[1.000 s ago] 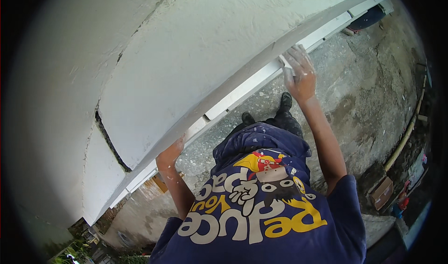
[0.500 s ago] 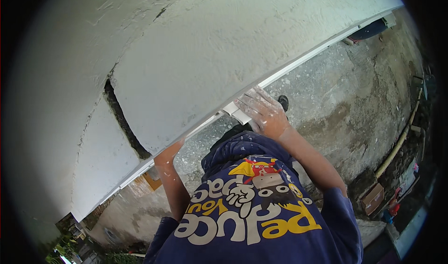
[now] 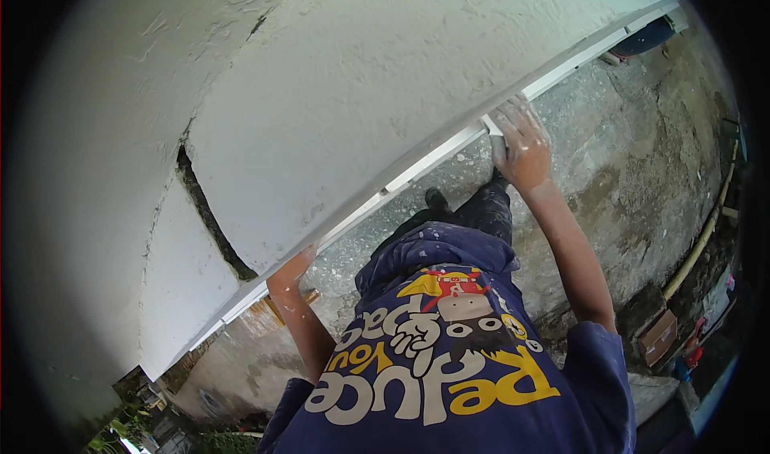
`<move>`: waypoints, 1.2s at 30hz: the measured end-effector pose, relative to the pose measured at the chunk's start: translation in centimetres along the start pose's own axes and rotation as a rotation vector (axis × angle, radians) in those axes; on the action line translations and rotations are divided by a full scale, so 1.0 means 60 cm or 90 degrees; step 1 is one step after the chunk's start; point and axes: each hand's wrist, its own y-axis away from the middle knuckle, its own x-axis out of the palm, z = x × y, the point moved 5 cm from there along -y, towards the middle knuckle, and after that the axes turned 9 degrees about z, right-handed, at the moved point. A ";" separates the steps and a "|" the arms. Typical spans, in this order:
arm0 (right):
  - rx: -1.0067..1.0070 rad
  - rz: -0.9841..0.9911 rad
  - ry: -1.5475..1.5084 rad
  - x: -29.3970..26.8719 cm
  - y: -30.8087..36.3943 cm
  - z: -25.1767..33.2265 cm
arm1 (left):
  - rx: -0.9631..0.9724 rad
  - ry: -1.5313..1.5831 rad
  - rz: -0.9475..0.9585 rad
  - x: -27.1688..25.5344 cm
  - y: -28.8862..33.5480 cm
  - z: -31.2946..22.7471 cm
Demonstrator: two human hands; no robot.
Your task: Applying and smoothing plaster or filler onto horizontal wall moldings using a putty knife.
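Observation:
A large off-white plastered slab (image 3: 345, 117) slants across the upper view, with a white strip (image 3: 445, 151) along its lower edge. At that edge my left hand (image 3: 293, 269) reaches up; its fingers are hidden behind the slab. Farther right, my right hand (image 3: 523, 145), smeared with white, presses up against the strip with fingers bent. Between its thumb and fingers shows a small flat white piece (image 3: 494, 135), mostly covered, so its exact kind is unclear.
A dark gap (image 3: 210, 213) and thin cracks run through the slab. Below lies stained concrete floor (image 3: 601, 181). A long pole (image 3: 698, 249) and a cardboard box (image 3: 658, 336) lie at the right. A dark rounded object (image 3: 644, 37) sits at the upper right. Plants (image 3: 120, 431) show at the lower left.
My right hand has moved up and to the right along the strip, taking the white piece with it. My left hand stays at nearly the same place on the edge.

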 end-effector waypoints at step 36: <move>0.168 -0.095 0.017 -0.024 0.016 -0.042 | 0.129 0.103 0.154 -0.031 -0.020 -0.059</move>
